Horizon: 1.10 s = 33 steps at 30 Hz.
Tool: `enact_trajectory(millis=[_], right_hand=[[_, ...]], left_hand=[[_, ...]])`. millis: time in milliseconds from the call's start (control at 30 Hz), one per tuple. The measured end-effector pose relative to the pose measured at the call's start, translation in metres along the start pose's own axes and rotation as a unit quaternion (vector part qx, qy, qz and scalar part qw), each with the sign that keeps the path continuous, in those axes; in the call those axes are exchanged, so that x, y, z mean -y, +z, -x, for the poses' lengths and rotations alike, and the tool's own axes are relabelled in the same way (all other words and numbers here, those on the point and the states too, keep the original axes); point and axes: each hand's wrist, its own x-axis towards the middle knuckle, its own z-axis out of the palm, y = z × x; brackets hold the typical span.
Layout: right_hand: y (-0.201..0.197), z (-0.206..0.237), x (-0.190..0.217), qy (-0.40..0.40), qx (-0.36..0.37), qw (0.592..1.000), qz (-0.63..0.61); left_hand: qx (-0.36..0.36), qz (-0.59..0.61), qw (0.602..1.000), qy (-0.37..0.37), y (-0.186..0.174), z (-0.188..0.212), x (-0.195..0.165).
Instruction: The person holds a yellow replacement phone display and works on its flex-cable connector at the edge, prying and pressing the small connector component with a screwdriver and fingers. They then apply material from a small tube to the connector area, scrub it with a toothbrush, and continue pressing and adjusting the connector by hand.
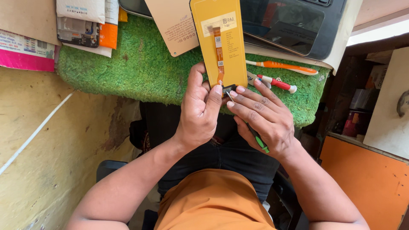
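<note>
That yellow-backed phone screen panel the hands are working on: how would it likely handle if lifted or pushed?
The yellow panel looks thin and flat, so probably light and fragile if flexed. Its orange ribbon cable is likely floppy and could snag. On the fuzzy green mat it probably would not slide easily. The left hand steadies its lower edge.

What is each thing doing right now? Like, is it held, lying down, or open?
left hand: gripping the yellow panel's lower edge.
right hand: holding a green-handled tool, tip at the panel's bottom connector.
yellow panel: held, lying on the green mat, orange ribbon cable facing up.
green-handled tool: gripped, mostly hidden.
orange toothbrush: lying loose.
red-handled screwdriver: lying loose.
green mat: flat.
</note>
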Motion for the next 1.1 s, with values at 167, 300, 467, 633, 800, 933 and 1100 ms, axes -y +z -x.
enact_trajectory(millis=[167,300,467,633,800,933,1100], right_hand=[[0.0007,-0.0008,0.0016,-0.004,0.005,1.000,0.026],[0.0010,-0.0011,0.0026,-0.009,0.004,0.999,0.034],[0.0026,-0.0006,0.0025,-0.010,0.005,0.999,0.048],[0.0055,0.0009,0.0016,-0.015,0.001,0.998,0.057],[0.0077,0.0012,-0.0019,-0.020,-0.006,0.999,0.045],[0.0062,0.0020,-0.0040,-0.009,-0.015,1.000,0.008],[0.0062,0.0024,-0.0049,-0.010,-0.015,1.000,0.003]], left_hand=[[-0.002,-0.039,0.999,0.011,-0.0011,-0.0001,-0.0005],[-0.006,-0.057,0.998,0.018,-0.0016,0.0000,-0.0002],[-0.008,-0.072,0.997,0.026,-0.0013,-0.0001,0.0001],[-0.006,-0.064,0.998,0.024,-0.0021,0.0004,0.0003],[-0.003,-0.037,0.999,0.031,-0.0015,-0.0001,0.0016],[-0.016,0.022,1.000,-0.013,-0.0007,0.0002,0.0030],[-0.006,0.002,1.000,0.006,-0.0025,0.0016,0.0044]])
